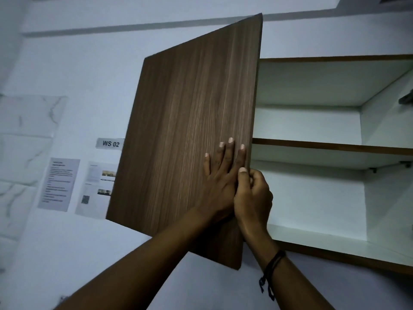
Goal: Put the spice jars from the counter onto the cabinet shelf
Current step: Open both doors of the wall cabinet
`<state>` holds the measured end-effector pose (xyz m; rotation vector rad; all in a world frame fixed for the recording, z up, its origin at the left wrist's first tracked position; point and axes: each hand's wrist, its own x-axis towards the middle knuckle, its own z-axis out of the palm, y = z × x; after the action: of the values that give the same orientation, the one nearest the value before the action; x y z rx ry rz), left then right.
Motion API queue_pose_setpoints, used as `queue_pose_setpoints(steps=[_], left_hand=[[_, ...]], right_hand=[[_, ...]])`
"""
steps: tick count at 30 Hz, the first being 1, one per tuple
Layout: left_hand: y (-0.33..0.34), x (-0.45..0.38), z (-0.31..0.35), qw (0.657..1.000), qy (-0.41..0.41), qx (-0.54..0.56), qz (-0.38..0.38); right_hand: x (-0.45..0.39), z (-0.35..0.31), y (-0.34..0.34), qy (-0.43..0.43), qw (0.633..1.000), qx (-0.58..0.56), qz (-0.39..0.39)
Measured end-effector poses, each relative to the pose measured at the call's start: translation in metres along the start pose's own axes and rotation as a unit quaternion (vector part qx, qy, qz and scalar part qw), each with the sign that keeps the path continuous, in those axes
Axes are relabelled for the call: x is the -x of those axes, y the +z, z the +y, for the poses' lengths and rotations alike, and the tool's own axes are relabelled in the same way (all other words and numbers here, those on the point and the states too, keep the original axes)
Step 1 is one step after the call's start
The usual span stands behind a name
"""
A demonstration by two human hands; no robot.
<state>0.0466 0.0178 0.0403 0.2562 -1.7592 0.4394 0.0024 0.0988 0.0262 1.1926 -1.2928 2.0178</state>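
1. A wall cabinet (335,153) fills the right half of the view, seen from below. Its brown wooden door (190,130) stands swung open, reaching from the centre toward 11 o'clock.
2. The left hand (220,180) lies flat against the door's outer face near its free edge, at about 5 o'clock on the panel. Its fingers are spread and straight; it grips nothing.
3. The right hand (252,198) sits just beside the left, touching it. Its fingers curl round the door's free edge, thumb on the outer face; it has hold of the door. A dark cord bracelet (271,268) circles that wrist.
4. Inside, a middle shelf (330,147) crosses the cabinet at 3 o'clock, with the cabinet floor below it at 4 o'clock. Both show bare white surfaces.
5. No spice jars appear anywhere in view, and the counter is out of view too, presumably below the frame.
6. At 9 o'clock, printed sheets (59,184) and a label reading "WS 02" (110,143) hang on the pale wall.
7. Judged step: opening the cabinet, before any jar is moved.
8. The next move likely calls for leaving the door open, lowering the hands to the counter and picking up a jar.
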Motion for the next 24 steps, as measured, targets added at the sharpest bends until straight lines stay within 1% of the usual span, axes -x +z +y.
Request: queue_pose_setpoints(steps=[2,5,8,11,13,15,18,21,24], left_hand=[[-0.033,-0.002,0.000,0.997,0.007,0.077,0.016],[-0.085,-0.001,-0.003,0.989,0.009,0.148,0.031],[-0.131,0.006,-0.013,0.981,0.009,0.189,0.033],[-0.170,0.017,-0.023,0.979,0.012,0.197,0.041],[-0.194,0.028,-0.031,0.978,0.005,0.206,0.039],[-0.218,0.038,-0.040,0.968,-0.032,0.246,0.028],[-0.255,0.049,-0.051,0.935,-0.103,0.339,0.018],[-0.294,0.058,-0.070,0.928,-0.128,0.347,0.042],[-0.334,0.068,-0.096,0.915,-0.178,0.357,0.064]], right_hand=[[0.011,-0.020,-0.004,-0.051,0.998,-0.040,0.005],[0.029,-0.049,-0.003,-0.120,0.987,-0.102,-0.014],[0.044,-0.075,0.005,-0.179,0.970,-0.160,-0.038],[0.057,-0.103,0.021,-0.205,0.960,-0.187,-0.039],[0.065,-0.121,0.036,-0.210,0.956,-0.199,-0.036],[0.077,-0.140,0.052,-0.205,0.955,-0.211,-0.041],[0.102,-0.171,0.078,-0.171,0.954,-0.237,-0.060],[0.132,-0.203,0.109,-0.136,0.950,-0.265,-0.096],[0.154,-0.227,0.138,-0.153,0.949,-0.237,-0.140]])
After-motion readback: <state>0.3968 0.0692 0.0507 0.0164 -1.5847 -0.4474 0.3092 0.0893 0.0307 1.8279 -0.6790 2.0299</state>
